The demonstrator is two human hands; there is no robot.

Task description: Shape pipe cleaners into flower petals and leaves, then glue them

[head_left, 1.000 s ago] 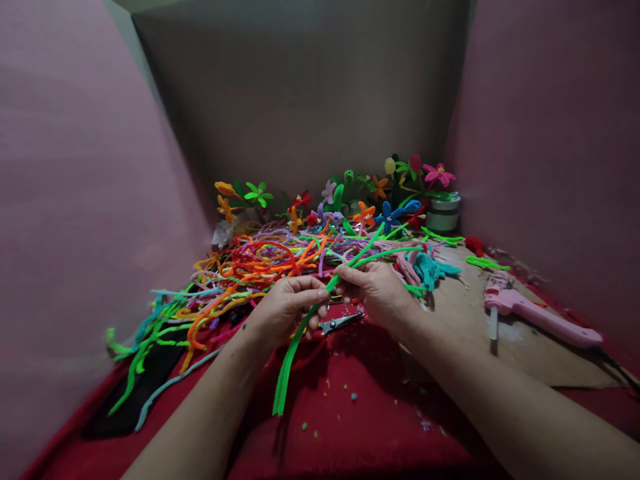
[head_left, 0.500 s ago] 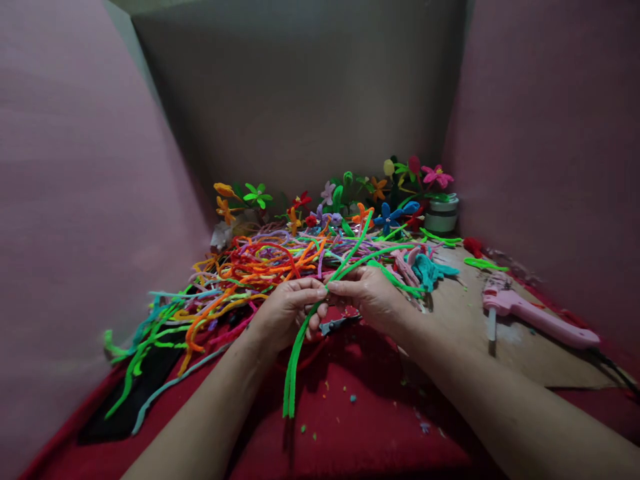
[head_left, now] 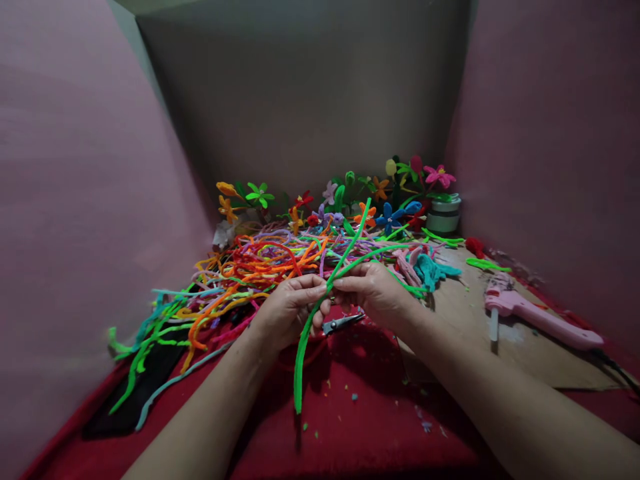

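Red cloth: nearest to me, the red cloth (head_left: 370,440), dotted with coloured scraps (head_left: 426,426). Nothing there touches the work.
Green stems: two fuzzy green stems (head_left: 300,373), held up over the cloth between both hands. Lower lengths hang together toward me; upper lengths fork apart.
Left hand: left hand (head_left: 286,307) closed, thumb and finger pinching the stems just below the fork.
Right hand: right hand (head_left: 377,293) fingertips closed on them too, right at the fork.
Pinch point: I read the step as lining up or joining the pair there. Next move calls for a steady left pinch while the right works the strands; slip looks like the main risk.
Scissors: scissors (head_left: 343,324) just beyond and under the hands, handles hidden from me. Tight spot if fingers drop.
Black slab: flat black item (head_left: 117,407) far left, partly under loose stems; can't tell what.
Cardboard: brown sheet (head_left: 460,340) at right, pink glue gun (head_left: 545,320) on it, well apart from the hands.
Pile: tangled coloured stems (head_left: 270,263) right behind the hands; forked ends could snag.
Back row: finished-looking flowers (head_left: 389,219), pale tub (head_left: 444,215) at right, grey wall (head_left: 300,100).
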